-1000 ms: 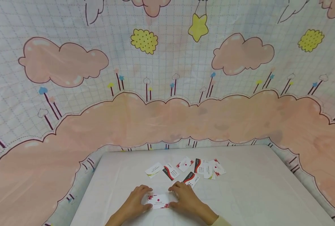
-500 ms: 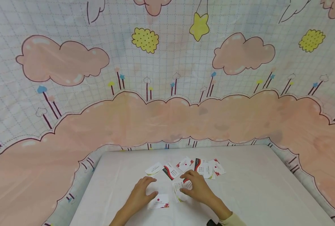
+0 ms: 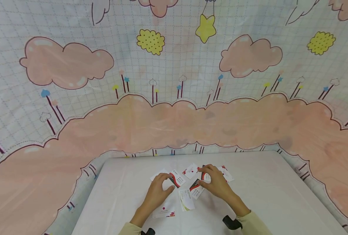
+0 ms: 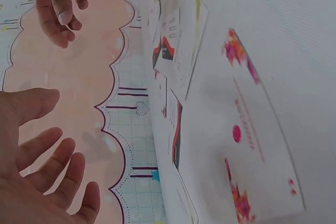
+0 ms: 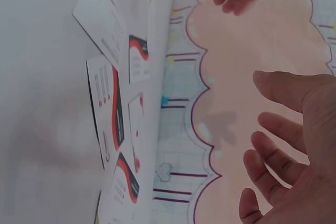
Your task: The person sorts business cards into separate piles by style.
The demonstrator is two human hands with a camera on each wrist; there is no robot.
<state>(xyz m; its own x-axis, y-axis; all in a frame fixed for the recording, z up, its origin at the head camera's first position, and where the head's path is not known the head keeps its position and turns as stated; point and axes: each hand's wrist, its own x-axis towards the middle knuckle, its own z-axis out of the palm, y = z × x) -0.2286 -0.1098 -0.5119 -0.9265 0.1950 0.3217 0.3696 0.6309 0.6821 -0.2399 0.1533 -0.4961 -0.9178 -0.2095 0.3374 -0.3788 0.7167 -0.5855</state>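
Note:
My left hand [image 3: 157, 194] hovers over the near left of the cards, fingers relaxed and apart, nothing in its grasp. Beneath it lies a white business card with red corner prints [image 3: 165, 213], partly covered in the head view. My right hand [image 3: 216, 184], also loosely spread, hovers over the right-hand cards and hides some of them. Between the hands are a white-and-green business card [image 3: 186, 199] and a black-and-red one [image 3: 197, 191]. Another black-and-red card [image 3: 178, 178] sits near the left fingertips. In the wrist views both palms are bare.
Farther back lie a white card with red prints [image 3: 190, 170] and a similar card [image 3: 227, 173] at the right. A pale card [image 3: 154, 175] shows behind the left hand. All rest on a white-covered table [image 3: 265, 189], with a cloud-patterned cloth [image 3: 174, 124] behind it.
Both hands have left the near card with red prints and moved forward, the right one also to the right. The white-and-green card has come into view from under the right hand.

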